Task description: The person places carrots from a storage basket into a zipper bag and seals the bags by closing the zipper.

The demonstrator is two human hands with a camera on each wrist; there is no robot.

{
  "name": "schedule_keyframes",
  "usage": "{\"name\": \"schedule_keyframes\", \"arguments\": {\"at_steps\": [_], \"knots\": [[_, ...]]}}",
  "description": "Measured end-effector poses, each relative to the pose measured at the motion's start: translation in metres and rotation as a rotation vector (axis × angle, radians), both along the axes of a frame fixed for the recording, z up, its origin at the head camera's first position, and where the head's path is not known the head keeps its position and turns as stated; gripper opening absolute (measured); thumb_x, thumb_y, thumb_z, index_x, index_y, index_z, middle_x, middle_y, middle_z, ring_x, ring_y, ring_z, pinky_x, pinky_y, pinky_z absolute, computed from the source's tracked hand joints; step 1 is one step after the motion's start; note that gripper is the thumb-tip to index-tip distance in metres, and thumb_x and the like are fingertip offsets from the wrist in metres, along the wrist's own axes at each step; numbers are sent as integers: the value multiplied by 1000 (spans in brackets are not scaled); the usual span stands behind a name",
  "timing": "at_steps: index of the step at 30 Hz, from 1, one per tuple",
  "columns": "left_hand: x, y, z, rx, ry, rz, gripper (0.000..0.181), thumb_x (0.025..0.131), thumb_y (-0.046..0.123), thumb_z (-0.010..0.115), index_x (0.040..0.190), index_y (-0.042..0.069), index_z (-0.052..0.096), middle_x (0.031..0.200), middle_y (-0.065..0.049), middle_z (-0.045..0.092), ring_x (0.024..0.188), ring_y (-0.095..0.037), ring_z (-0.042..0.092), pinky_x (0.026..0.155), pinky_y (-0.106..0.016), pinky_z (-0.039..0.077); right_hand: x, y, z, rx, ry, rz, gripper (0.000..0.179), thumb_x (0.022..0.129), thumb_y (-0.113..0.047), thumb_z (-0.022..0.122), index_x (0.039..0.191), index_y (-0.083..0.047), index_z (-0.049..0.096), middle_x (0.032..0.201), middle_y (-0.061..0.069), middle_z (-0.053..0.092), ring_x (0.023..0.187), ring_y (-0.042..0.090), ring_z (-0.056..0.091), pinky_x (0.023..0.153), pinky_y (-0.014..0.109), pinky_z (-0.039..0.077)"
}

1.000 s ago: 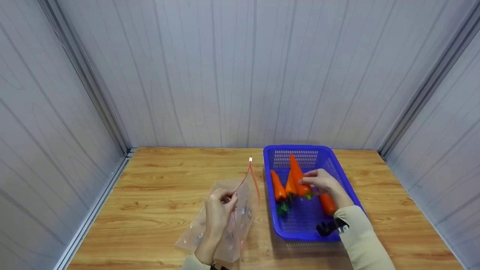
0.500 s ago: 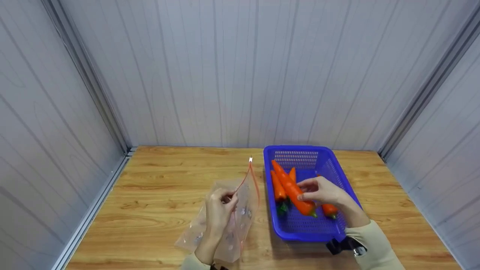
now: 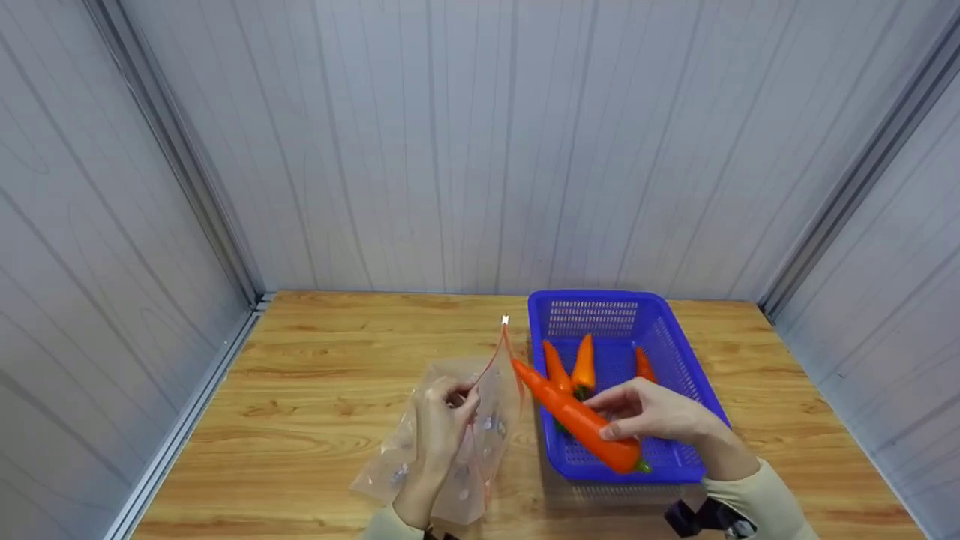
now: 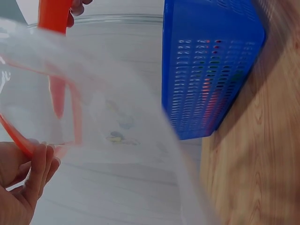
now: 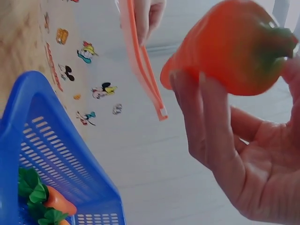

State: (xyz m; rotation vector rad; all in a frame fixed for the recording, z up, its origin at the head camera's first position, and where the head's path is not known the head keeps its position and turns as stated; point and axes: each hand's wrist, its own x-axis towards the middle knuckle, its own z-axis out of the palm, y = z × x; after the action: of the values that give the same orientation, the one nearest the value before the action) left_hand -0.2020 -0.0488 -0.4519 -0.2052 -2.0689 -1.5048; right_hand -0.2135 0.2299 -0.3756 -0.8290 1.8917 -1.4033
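Note:
My left hand (image 3: 442, 420) pinches the edge of a clear zip bag (image 3: 491, 431) with an orange-red zip strip, its mouth parted. Cartoon figures are printed on the bag, as the right wrist view shows. Between thumb and fingers my right hand (image 3: 664, 412) grips a large orange-red carrot (image 3: 566, 412) near its thick, green-stubbed end. The carrot slants over the left side of a blue basket (image 3: 600, 295), its tip at the bag's mouth. In the left wrist view, the carrot's tip (image 4: 57, 96) shows through the clear plastic.
Inside the basket lie more carrots: one red-orange (image 3: 556, 367) and one lighter orange (image 3: 583, 367) at the left, another (image 3: 643, 365) at the right, partly hidden by my hand. The wooden table (image 3: 337, 360) is enclosed by pale panel walls (image 3: 480, 150) at the back and sides.
My right hand has lifted the carrot from the basket and moved it left and toward me, tip now pointing at the bag. The left hand has stayed put on the bag.

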Motion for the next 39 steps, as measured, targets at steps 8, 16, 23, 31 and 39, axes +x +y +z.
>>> {"name": "schedule_keyframes", "arguments": {"at_steps": [8,16,23,31,39], "knots": [[2,2,0,15,-1,-20,9,72,-9,62,71,-1,66,62,-3,58,47,-6,51,40,-19,45,-1,-19,-6,64,-56,8,34,86,-10,56,115,8,55,92,12,62,71,10,56,63,21,49],[2,3,3,3,19,-12,8,73,-7,62,72,0,66,63,-3,58,47,-7,52,40,-18,45,-10,-39,-16,113,-173,-163,42,85,-19,58,119,5,51,101,13,57,82,19,58,69,31,51],[4,4,2,21,-1,-8,6,74,-5,63,72,0,67,64,-3,57,48,-8,52,41,-18,45,-21,-46,-26,-25,-352,-241,35,87,-19,56,114,3,49,105,16,54,80,18,58,69,27,51],[2,3,7,22,1,12,6,74,-5,63,73,-1,67,64,-3,59,47,-7,52,39,-19,45,-33,-45,-38,-210,-463,-286,22,92,-18,48,105,-2,54,100,12,58,86,17,59,78,34,49],[-2,5,9,38,-15,33,9,73,-7,63,71,0,66,65,-4,59,49,-8,52,41,-16,43,-36,-45,-41,-340,-486,-347,28,92,-20,47,108,3,52,96,17,62,84,23,62,82,36,46]]}}
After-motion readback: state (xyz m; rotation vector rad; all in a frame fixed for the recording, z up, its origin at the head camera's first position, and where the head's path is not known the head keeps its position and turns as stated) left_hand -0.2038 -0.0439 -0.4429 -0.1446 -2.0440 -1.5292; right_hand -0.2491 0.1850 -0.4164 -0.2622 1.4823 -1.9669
